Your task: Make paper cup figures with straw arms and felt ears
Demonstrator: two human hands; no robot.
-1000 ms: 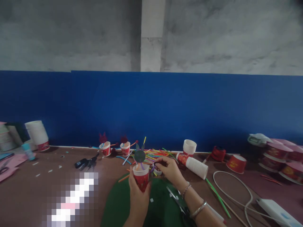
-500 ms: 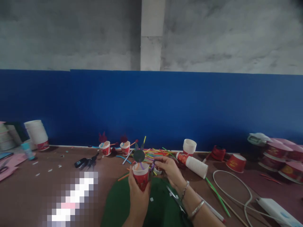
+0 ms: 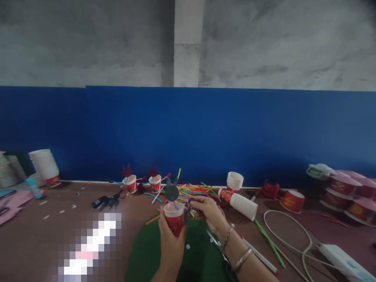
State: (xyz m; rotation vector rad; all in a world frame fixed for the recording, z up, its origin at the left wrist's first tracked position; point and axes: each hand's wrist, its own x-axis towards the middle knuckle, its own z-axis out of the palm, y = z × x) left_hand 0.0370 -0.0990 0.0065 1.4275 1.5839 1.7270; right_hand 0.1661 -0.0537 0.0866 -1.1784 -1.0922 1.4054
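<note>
My left hand [image 3: 172, 244] is wrapped round a red and white paper cup [image 3: 174, 221], held upright above a dark green mat [image 3: 141, 254]. From the cup rises a dark round paper piece with two pointed ears [image 3: 172, 192], with a purple strip below it. To the right of the cup, my right hand [image 3: 209, 209] pinches a small dark round piece [image 3: 190, 201] at the end of a purple strip beside the rim. Scissors [image 3: 217, 246] lie below my right wrist.
Two decorated cups [image 3: 130, 184] stand behind to the left, near black tools [image 3: 107, 200]. Colourful sticks [image 3: 196, 192] lie behind my hands. Stacked cups [image 3: 242, 205], a white cable [image 3: 289, 225], a power strip [image 3: 346, 260] and red tubs [image 3: 342, 188] are on the right.
My right hand has shifted very slightly left with the dark round piece, uncovering more of it. My left hand keeps its hold on the cup.
</note>
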